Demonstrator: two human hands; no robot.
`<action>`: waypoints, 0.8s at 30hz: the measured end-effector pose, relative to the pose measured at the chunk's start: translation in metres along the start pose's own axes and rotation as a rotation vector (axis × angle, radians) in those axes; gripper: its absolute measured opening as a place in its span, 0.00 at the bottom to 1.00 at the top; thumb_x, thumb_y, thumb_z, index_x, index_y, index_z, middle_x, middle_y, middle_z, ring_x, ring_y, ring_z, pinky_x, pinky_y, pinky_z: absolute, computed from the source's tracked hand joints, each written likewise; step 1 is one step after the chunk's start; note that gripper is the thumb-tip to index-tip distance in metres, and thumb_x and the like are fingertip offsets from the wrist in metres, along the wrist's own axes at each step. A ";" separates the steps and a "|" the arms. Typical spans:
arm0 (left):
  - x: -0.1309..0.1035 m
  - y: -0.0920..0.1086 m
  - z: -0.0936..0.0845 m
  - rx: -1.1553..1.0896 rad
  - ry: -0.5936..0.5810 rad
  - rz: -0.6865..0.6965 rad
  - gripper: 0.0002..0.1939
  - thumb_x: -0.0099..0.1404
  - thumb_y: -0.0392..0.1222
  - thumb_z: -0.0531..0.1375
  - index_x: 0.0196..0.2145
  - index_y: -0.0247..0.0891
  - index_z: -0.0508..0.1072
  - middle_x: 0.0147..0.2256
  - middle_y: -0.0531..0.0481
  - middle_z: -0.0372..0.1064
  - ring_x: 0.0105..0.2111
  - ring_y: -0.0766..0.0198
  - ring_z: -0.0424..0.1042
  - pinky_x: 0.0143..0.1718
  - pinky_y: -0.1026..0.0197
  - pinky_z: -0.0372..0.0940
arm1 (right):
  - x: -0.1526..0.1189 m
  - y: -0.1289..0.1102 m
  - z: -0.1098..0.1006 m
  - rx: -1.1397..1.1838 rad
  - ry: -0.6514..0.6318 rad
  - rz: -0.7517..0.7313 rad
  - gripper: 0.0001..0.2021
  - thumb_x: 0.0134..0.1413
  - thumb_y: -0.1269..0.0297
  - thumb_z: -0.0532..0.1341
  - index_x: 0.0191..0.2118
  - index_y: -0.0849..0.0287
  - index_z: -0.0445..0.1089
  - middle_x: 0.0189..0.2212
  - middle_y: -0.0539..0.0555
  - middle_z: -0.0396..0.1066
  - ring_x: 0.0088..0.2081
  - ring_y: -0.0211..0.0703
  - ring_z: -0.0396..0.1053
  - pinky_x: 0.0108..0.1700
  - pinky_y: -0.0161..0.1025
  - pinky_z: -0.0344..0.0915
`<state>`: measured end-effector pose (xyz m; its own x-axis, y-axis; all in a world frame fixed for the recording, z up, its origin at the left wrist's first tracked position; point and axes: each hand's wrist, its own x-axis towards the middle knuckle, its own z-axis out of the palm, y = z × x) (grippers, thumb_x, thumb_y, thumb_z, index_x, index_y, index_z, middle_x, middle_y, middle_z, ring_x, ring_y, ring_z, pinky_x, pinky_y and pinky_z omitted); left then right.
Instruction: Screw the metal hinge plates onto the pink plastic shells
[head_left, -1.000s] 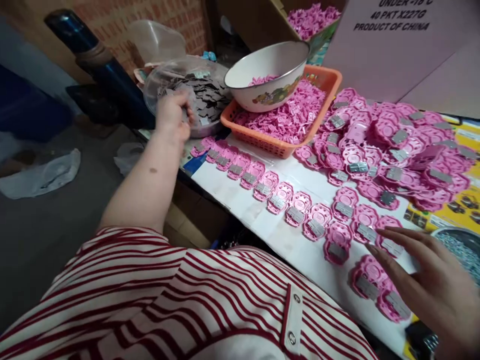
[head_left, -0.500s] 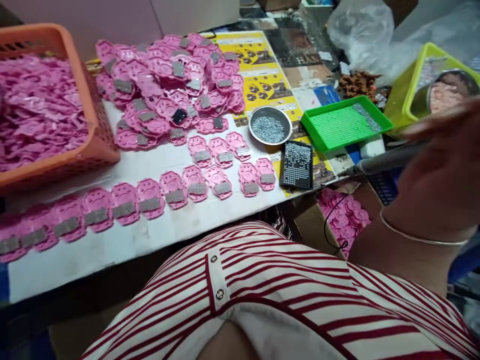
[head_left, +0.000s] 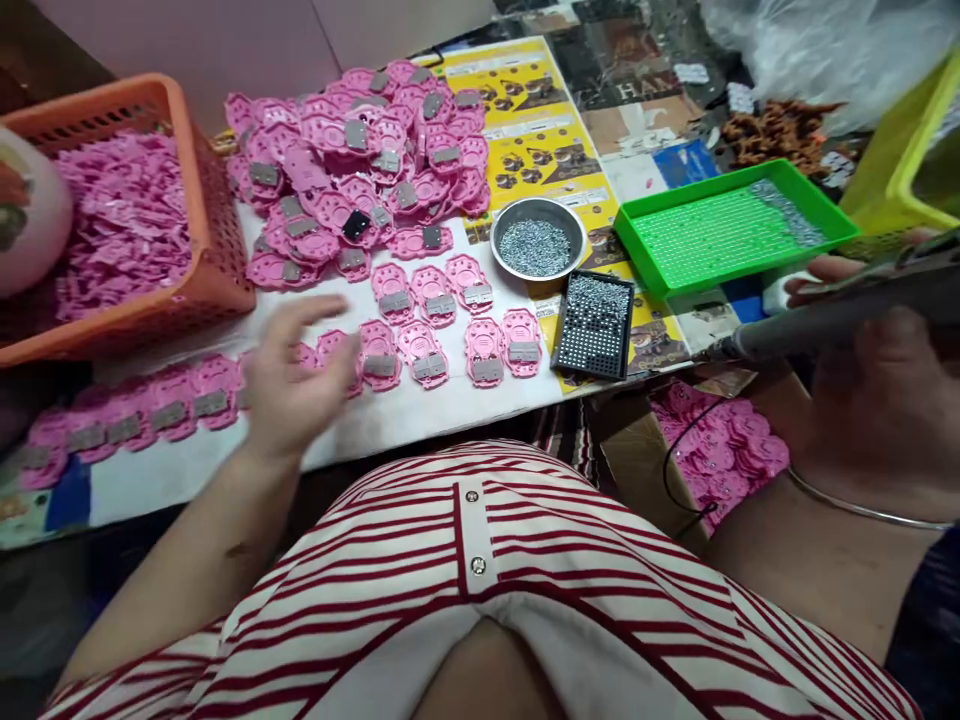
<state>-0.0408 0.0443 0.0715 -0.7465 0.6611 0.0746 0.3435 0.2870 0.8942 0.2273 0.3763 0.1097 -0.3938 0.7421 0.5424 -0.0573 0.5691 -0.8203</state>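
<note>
Left hand (head_left: pixel 296 385) over the row of pink pieces (head_left: pixel 380 358), blurred, fingers loosely parted, nothing visible in it; can't tell if it touches any. Right hand (head_left: pixel 874 410) wrapped around a gray pen-shaped tool (head_left: pixel 795 328), tip pointing left toward the black grid tray (head_left: pixel 587 373). Row runs both ways from left hand; every piece I can make out carries a gray plate (head_left: pixel 428 367), so plate placement looks done there. Whether anything fixes the plates down: too small to tell. Pink pile (head_left: pixel 322 150) beyond left hand: most visible pieces plated too, none lined up, so I'd count those as waiting. Cardboard box (head_left: pixel 630 468) left of right hand, lower down, holds flat pink covers (head_left: pixel 724 455); no plates showing, can't tell if finished. Silver bits (head_left: pixel 536 247) in the metal bowl right of left hand; more in the grid tray and the green tray (head_left: pixel 645 255) beyond right hand.
</note>
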 end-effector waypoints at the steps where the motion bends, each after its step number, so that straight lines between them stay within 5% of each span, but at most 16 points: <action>1: 0.000 0.000 0.014 0.120 0.019 0.116 0.13 0.68 0.48 0.63 0.50 0.48 0.73 0.54 0.52 0.69 0.59 0.53 0.63 0.66 0.47 0.53 | -0.001 0.005 0.002 0.055 0.030 -0.005 0.23 0.42 0.51 0.72 0.48 0.41 0.75 0.44 0.54 0.74 0.43 0.56 0.77 0.45 0.54 0.71; 4: 0.008 0.000 0.062 0.366 -0.152 0.370 0.13 0.68 0.46 0.62 0.48 0.40 0.75 0.51 0.43 0.73 0.54 0.51 0.69 0.59 0.46 0.60 | -0.002 0.006 0.016 0.056 0.030 0.022 0.31 0.37 0.40 0.71 0.49 0.46 0.75 0.36 0.56 0.74 0.34 0.51 0.73 0.39 0.50 0.70; 10: 0.025 0.007 0.122 0.503 -0.309 0.416 0.29 0.64 0.50 0.64 0.58 0.32 0.69 0.57 0.37 0.68 0.58 0.46 0.63 0.64 0.44 0.53 | -0.012 -0.009 0.041 0.134 -0.044 0.165 0.38 0.36 0.23 0.57 0.42 0.51 0.77 0.31 0.55 0.70 0.28 0.44 0.65 0.33 0.46 0.64; 13: 0.026 0.010 0.133 0.606 -0.330 0.381 0.35 0.61 0.53 0.66 0.59 0.28 0.69 0.58 0.34 0.67 0.60 0.41 0.60 0.67 0.40 0.46 | -0.022 -0.013 0.045 0.180 -0.091 0.215 0.37 0.41 0.22 0.51 0.34 0.53 0.75 0.28 0.55 0.67 0.26 0.43 0.64 0.30 0.46 0.61; 16: 0.026 0.011 0.137 0.657 -0.327 0.359 0.28 0.62 0.53 0.65 0.54 0.31 0.74 0.54 0.36 0.69 0.56 0.43 0.62 0.66 0.40 0.46 | -0.029 -0.019 0.047 0.199 -0.104 0.223 0.40 0.49 0.24 0.40 0.33 0.53 0.74 0.22 0.52 0.58 0.23 0.42 0.62 0.28 0.44 0.59; 20: 0.024 0.007 0.136 0.644 -0.300 0.350 0.22 0.63 0.52 0.63 0.50 0.35 0.76 0.51 0.40 0.71 0.54 0.45 0.63 0.65 0.40 0.49 | -0.033 -0.025 0.050 0.217 -0.114 0.152 0.36 0.47 0.24 0.45 0.34 0.50 0.74 0.18 0.49 0.54 0.20 0.38 0.59 0.26 0.43 0.60; 24: 0.018 0.006 0.126 0.615 -0.353 0.371 0.22 0.63 0.51 0.64 0.51 0.39 0.76 0.51 0.42 0.72 0.53 0.46 0.64 0.64 0.39 0.50 | -0.035 -0.030 0.055 0.117 -0.100 0.122 0.37 0.46 0.23 0.40 0.32 0.49 0.70 0.17 0.48 0.52 0.19 0.37 0.58 0.25 0.43 0.61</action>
<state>0.0197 0.1454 0.0222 -0.3331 0.9392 0.0828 0.8634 0.2685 0.4271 0.1924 0.3141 0.1054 -0.4930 0.7611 0.4215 -0.1076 0.4274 -0.8976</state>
